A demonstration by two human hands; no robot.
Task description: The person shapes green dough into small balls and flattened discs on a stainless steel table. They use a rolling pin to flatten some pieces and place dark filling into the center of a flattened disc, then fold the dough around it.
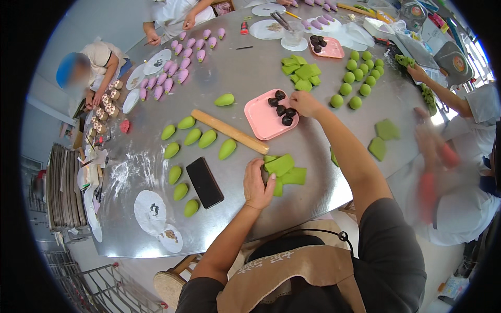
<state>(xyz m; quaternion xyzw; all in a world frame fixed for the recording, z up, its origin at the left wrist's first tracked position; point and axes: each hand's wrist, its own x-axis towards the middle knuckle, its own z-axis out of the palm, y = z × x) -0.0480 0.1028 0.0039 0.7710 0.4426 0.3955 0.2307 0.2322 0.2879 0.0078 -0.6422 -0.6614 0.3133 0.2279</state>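
My left hand [258,184] lies by the near edge of the table, palm down, its fingers and thumb apart. It touches the edge of a stack of flat green dough pieces [292,176]. My right hand [306,104] reaches over the right rim of a pink square tray [255,119]. Its fingers are closed at a dark round ball [290,112], one of several in the tray; the fingertips are partly hidden. A wooden rolling pin [229,131] lies slantwise left of the tray. Several smooth green oval dough shapes [207,139] lie beyond it, near a black phone [204,182].
Green dough balls [348,77], more green sheets [304,73] and a second pink tray [332,49] lie at the far right. Lilac shaped pieces [169,73] stand at the far left. Paper discs [150,211] lie near left. Co-workers [102,68] work around the metal table [130,161].
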